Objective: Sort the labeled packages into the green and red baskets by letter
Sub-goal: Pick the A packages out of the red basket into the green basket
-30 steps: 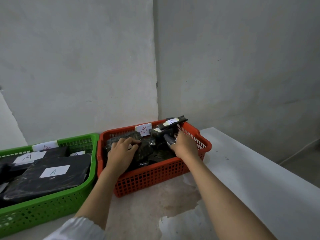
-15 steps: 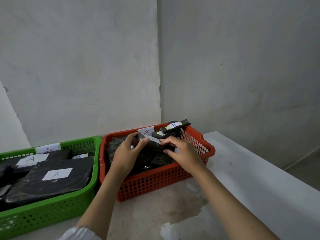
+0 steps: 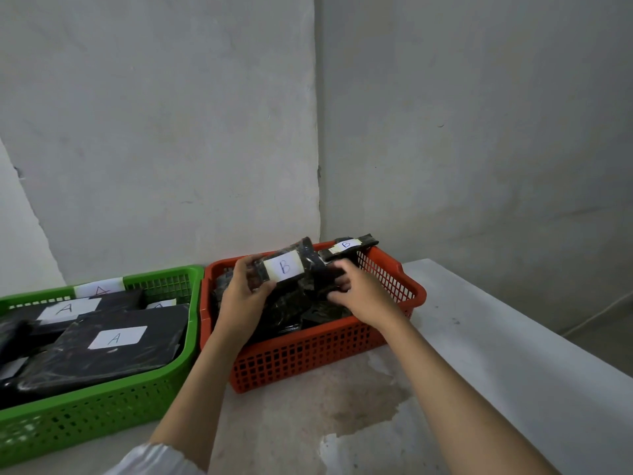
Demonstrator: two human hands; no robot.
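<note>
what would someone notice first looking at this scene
Both hands, the left hand and right hand, hold up a black package with a white B label over the red basket. Beside it on the left sits the green basket, filled with black packages labeled A.

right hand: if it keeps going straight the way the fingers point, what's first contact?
The right hand points left, fingers already on the black B package over the red basket. Past it, the left hand gripping the other end, though depth is unclear.
</note>
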